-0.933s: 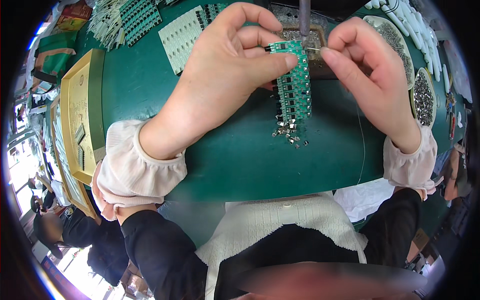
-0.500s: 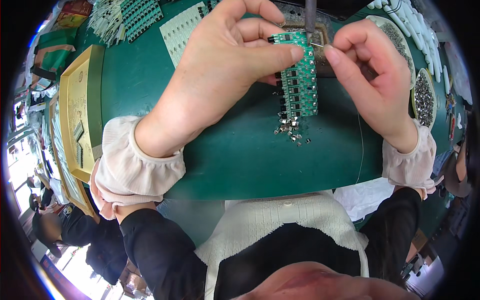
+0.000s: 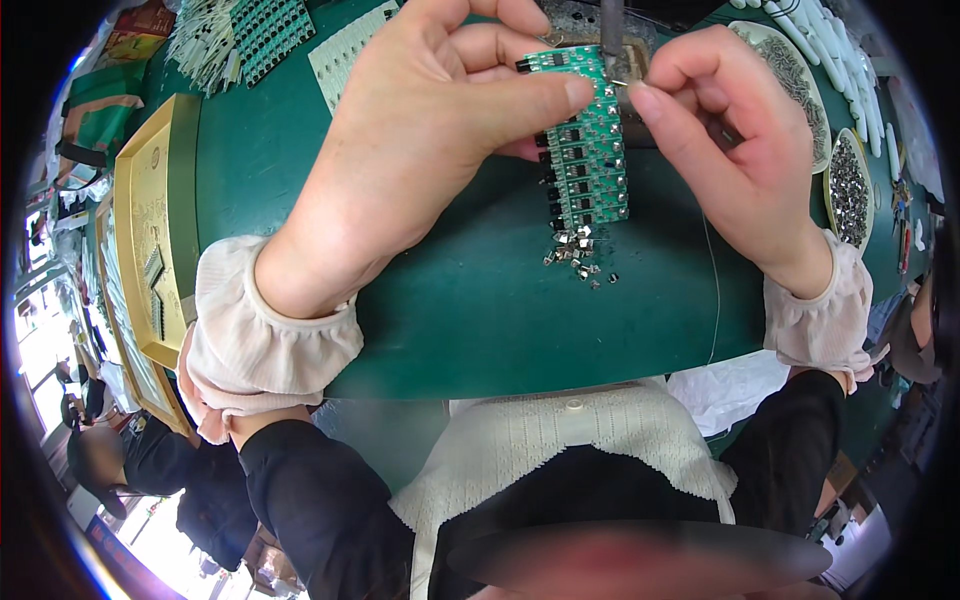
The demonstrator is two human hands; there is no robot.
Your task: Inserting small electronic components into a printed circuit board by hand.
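Observation:
My left hand (image 3: 430, 130) grips a green circuit board panel (image 3: 590, 185), thumb on its face and the other fingers behind or beyond it. Black parts line the panel's left edge, and shiny solder spots run down its right side. My right hand (image 3: 735, 140) is closed in a pinch on a thin silvery wire (image 3: 621, 83), whose end reaches the panel's upper right edge. There the wire end meets, or nearly meets, the grey rod of what looks like a soldering iron (image 3: 612, 30). Small metal pieces (image 3: 575, 248) lie in a loose heap at the panel's lower end.
Dishes of pins (image 3: 785, 80) and small metal parts (image 3: 849, 190) stand at the right, with white tubes (image 3: 815, 40) beyond. A yellow box (image 3: 160, 230) sits at the left. Another board panel (image 3: 270, 35) and a pale sheet (image 3: 335, 60) lie far left. A thin strand (image 3: 716, 290) crosses the table.
The view has shifted slightly, and the board, rod and both hands appear a little further left and up. Both hands keep their grips.

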